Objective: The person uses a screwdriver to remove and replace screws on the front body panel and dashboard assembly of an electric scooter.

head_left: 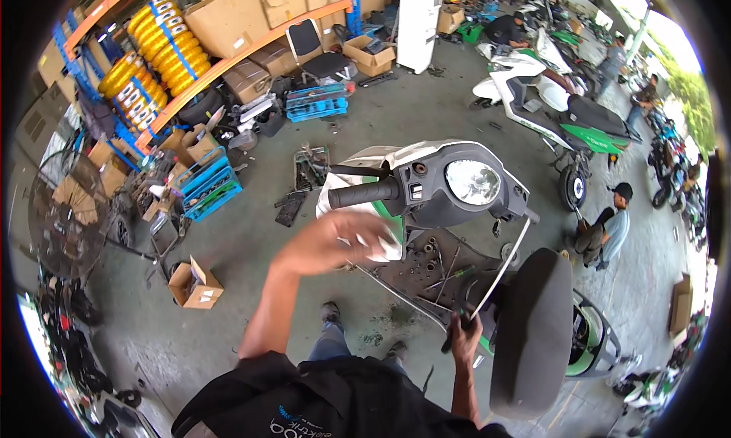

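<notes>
A white, green and dark grey scooter stands before me, with its round display (pixel 473 182) facing up. My left hand (pixel 339 242) is smeared by motion just below the black left handlebar grip (pixel 364 194); whether its fingers are open or closed does not show. Beside the front of the black seat (pixel 533 335), my right hand (pixel 466 336) is closed around something dark that I cannot make out. A thin white rod or cable (pixel 502 269) runs from near the right handlebar end down to that hand. Loose metal parts and tools (pixel 435 267) lie on the footboard.
A small open carton (pixel 196 284) and a blue crate (pixel 211 185) sit on the floor to the left. Behind them stands a shelf with yellow coil springs (pixel 169 38). Another white and green scooter (pixel 544 107) is at the right, and a person in a cap (pixel 611 229) crouches near it.
</notes>
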A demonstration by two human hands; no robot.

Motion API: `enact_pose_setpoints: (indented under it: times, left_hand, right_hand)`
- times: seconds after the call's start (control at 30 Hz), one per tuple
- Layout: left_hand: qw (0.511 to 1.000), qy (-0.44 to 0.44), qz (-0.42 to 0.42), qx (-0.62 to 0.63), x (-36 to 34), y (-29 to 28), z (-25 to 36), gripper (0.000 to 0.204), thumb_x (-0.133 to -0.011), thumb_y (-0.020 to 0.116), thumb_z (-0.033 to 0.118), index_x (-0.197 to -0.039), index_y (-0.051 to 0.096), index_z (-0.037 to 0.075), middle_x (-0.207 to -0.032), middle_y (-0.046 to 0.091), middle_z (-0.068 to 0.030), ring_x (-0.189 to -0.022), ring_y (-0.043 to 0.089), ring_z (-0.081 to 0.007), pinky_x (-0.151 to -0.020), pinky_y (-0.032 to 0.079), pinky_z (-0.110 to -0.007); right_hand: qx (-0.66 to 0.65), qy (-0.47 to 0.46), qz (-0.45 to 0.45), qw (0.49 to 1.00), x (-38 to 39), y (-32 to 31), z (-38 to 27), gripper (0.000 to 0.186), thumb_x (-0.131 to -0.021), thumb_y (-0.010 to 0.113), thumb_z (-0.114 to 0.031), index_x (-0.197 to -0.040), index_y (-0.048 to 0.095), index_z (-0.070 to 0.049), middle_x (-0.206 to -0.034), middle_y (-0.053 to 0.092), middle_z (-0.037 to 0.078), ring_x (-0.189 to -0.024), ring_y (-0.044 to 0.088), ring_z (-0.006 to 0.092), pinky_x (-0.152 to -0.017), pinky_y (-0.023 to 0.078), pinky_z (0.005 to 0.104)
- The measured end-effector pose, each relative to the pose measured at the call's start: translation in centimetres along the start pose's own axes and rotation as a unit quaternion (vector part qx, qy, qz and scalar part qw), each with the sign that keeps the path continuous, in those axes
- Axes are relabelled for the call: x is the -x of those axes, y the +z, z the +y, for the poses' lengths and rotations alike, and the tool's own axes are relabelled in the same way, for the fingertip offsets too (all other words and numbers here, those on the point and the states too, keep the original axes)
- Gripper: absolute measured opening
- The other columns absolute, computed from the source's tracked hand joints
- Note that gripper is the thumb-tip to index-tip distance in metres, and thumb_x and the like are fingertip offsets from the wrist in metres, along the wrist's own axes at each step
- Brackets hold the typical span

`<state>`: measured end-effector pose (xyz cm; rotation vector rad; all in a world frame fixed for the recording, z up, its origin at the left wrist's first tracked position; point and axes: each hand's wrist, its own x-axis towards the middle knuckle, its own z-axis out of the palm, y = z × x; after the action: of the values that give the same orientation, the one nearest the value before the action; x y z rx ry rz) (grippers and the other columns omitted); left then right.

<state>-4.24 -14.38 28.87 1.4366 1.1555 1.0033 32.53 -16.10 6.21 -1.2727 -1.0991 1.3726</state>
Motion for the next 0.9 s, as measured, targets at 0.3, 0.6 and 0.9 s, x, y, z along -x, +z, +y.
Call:
enact_pose_setpoints:
  times: [0.3,0.6,0.9]
  left_hand:
    - [0.910,-0.312,-0.218,-0.165,-23.5,-7.5,-5.3,0.124,-0.064,0.061,0.091,-0.156,0.032,0.012,-0.156,0.034,-0.0257,-0.141,0.034,-0.0491,-0.104,0.028,-0.076]
    - [0.868,-0.381,-0.284,-0.145,-26.6,-6.5,-5.5,0.099,-0.063,0.067,0.087,-0.132,0.061,0.016,-0.131,0.062,-0.0179,-0.113,0.062,-0.0413,-0.093,0.038,-0.072]
    - [0.882,-0.368,-0.285,-0.075,-27.8,-6.1,-7.0,0.077,-0.077,0.073,0.068,-0.126,0.065,0.009,-0.122,0.067,-0.0137,-0.106,0.067,-0.0263,-0.088,0.053,-0.046]
  right_hand:
    - [-0.147,-0.094,0.101,0.979,-8.3,23.3,-8.8,0.053,-0.099,0.066,-0.031,-0.142,0.053,-0.003,-0.073,0.045,-0.005,-0.063,0.043,0.0051,-0.054,0.042,0.0241]
    - [-0.183,-0.040,0.071,0.980,-8.5,24.5,-8.7,0.048,-0.104,0.053,-0.042,-0.133,0.056,-0.005,-0.068,0.048,0.001,-0.055,0.047,0.0110,-0.050,0.042,0.0284]
    - [-0.216,-0.005,0.143,0.966,-9.7,24.2,-7.9,0.037,-0.103,0.054,-0.042,-0.103,0.055,-0.005,-0.064,0.046,0.001,-0.053,0.049,0.0126,-0.047,0.042,0.0281]
